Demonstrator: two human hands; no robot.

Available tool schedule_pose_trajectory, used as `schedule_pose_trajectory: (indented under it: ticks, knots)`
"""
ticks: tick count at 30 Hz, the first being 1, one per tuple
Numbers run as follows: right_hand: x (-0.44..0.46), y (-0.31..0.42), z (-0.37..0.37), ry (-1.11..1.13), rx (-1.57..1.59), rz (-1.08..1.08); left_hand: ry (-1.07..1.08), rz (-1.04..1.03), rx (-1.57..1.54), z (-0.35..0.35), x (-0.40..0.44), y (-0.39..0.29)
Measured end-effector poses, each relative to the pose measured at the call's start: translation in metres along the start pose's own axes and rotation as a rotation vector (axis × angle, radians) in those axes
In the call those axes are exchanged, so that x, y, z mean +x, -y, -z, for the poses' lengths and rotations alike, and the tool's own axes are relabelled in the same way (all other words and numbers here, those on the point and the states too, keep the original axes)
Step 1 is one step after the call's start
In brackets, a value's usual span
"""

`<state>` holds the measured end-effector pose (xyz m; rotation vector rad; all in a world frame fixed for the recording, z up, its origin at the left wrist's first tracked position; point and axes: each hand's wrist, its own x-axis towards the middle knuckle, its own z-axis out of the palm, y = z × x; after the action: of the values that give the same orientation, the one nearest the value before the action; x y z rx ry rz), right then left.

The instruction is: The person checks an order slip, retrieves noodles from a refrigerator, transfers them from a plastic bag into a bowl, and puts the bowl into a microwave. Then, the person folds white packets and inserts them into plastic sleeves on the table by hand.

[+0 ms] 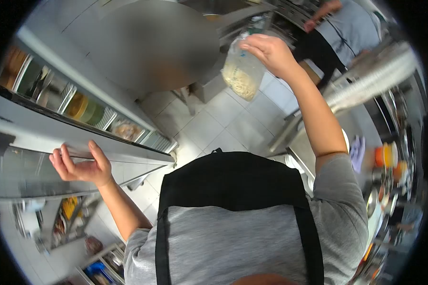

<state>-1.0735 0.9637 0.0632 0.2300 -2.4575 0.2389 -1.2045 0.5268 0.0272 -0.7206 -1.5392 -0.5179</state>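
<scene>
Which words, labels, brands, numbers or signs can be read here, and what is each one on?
None can be read.
Clear bag in the right hand: a blue mark, too small and blurred to read.
White panel near the left hand: a dark mark, too small to tell if it is print.

Saw a clear, thin plastic bag (229,53) with a small blue marking near its top. Held pale yellow, noodle-like strands (240,81) bunched in its lower part. Hung bottom-down with a slight tilt, pinched at the gathered top by the right hand (270,52), in mid-air above pale floor tiles (204,123). Also saw a pale, smooth door (38,128), dark strip along its edge. Stood open at the left hand (83,164), well apart from the bag.
</scene>
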Motion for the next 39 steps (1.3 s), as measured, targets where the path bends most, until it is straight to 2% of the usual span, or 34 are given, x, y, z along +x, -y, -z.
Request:
schedule_pose_trajectory:
  ticks: [6, 8, 12, 15, 18, 20, 21, 23, 24, 25, 28, 31, 32, 34, 37, 39]
  knots:
    - [-0.031, 0.012, 0.025, -0.014, -0.181, -0.148, 0.164, -0.001, 0.044, -0.077, -0.032, 0.041]
    - [-0.041, 0.019, 0.027, -0.060, -0.193, -0.138, 0.226, -0.021, 0.053, -0.098, -0.039, 0.057]
    - [-0.060, 0.032, 0.037, -0.070, -0.224, -0.222, 0.254, -0.050, 0.147, -0.125, -0.049, 0.076]
    - [-0.068, 0.044, 0.047, -0.054, -0.170, -0.318, 0.273, 0.007, 0.134, -0.130, -0.053, 0.074]
    - [-0.072, 0.051, 0.057, -0.050, -0.096, -0.383, 0.353, 0.261, 0.102, -0.133, -0.042, 0.022]
    - [-0.073, 0.051, 0.066, -0.052, -0.060, -0.410, 0.421, 0.291, -0.422, -0.143, -0.052, -0.046]
    - [-0.076, 0.050, 0.073, -0.050, -0.047, -0.423, 0.643, 0.539, -0.847, -0.145, -0.061, -0.094]
    - [-0.082, 0.054, 0.090, -0.071, 0.037, -0.531, 1.264, 1.076, -1.945, -0.142, -0.080, -0.181]
    - [-0.085, 0.056, 0.102, -0.099, 0.108, -0.623, 1.455, 1.228, -2.283, -0.149, -0.106, -0.221]
    - [-0.093, 0.058, 0.114, -0.134, 0.175, -0.717, 1.532, 1.223, -2.341, -0.141, -0.101, -0.258]
    - [-0.139, 0.050, 0.152, -0.302, 0.373, -0.734, 1.457, 1.345, -2.772, -0.129, -0.074, -0.344]
    - [-0.197, 0.046, 0.190, -0.436, 0.398, -0.878, 1.566, 1.121, -2.418, -0.131, -0.043, -0.398]
    - [-0.224, 0.043, 0.202, -0.468, 0.389, -0.941, 1.589, 0.926, -2.315, -0.136, -0.030, -0.412]
    - [-0.298, 0.017, 0.218, -0.370, 0.219, -1.018, 1.592, 0.563, -2.089, -0.148, 0.000, -0.439]
    - [-0.358, 0.024, 0.212, -0.258, -0.305, -1.218, 1.473, -0.100, -1.814, -0.157, 0.050, -0.483]
    - [-0.357, 0.040, 0.203, -0.462, -0.046, -1.261, 1.228, -0.489, -1.539, -0.153, 0.065, -0.519]
